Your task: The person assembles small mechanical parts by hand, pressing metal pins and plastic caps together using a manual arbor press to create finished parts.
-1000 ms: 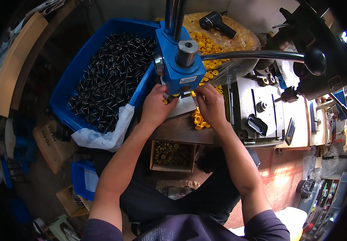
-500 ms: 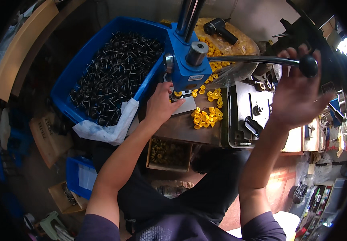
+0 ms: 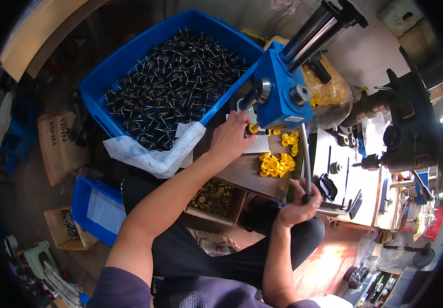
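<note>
A blue hand-lever press (image 3: 279,97) stands on the bench in front of me. Under its head, my left hand (image 3: 233,137) pinches a small black part with a yellow cap (image 3: 253,128), steadying it at the base plate (image 3: 257,145). My right hand (image 3: 299,206) is closed around the black knob end of the press lever (image 3: 306,159), which points down toward me. Right of the base plate lies a pile of yellow caps (image 3: 276,165). How far the press ram sits onto the part is hard to see.
At the left, a large blue bin (image 3: 93,97) is full of black parts with metal pins. An open box (image 3: 216,197) of yellow-and-dark pieces sits below the bench edge. A bag of yellow caps (image 3: 329,92) lies behind the press, and a dark drill press (image 3: 411,123) stands right.
My right hand has closed on the lever knob and swung the lever down toward me. My left hand stays at the part; the whole view has shifted and tilted.
</note>
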Available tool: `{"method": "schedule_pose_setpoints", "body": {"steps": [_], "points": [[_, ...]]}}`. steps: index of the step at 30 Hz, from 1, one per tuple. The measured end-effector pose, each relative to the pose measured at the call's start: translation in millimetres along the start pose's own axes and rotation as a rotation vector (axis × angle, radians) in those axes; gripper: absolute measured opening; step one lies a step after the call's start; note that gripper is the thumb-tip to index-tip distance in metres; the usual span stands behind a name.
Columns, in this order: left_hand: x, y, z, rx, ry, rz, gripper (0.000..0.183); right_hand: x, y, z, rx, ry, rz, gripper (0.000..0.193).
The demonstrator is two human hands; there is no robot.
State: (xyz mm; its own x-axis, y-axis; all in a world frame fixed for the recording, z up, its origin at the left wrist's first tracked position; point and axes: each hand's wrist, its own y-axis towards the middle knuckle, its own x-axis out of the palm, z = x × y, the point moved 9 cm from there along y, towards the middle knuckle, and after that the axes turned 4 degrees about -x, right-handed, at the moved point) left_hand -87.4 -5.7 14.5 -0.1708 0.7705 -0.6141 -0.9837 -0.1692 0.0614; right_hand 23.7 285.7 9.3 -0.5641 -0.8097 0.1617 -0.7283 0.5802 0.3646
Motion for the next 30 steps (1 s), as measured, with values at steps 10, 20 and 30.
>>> {"method": "schedule_pose_setpoints", "body": {"steps": [10,20,30], "points": [[8,-1,2,0.010,0.070,-0.027,0.045,2,-7,4,0.087,0.011,-0.109,0.047],[0,6,2,0.082,-0.160,0.083,0.035,133,152,-221,-0.330,0.600,-0.624,0.058],[62,-92,6,0.120,-0.085,-1.121,0.034,142,46,44,-0.242,-0.844,-1.134,0.028]]}}
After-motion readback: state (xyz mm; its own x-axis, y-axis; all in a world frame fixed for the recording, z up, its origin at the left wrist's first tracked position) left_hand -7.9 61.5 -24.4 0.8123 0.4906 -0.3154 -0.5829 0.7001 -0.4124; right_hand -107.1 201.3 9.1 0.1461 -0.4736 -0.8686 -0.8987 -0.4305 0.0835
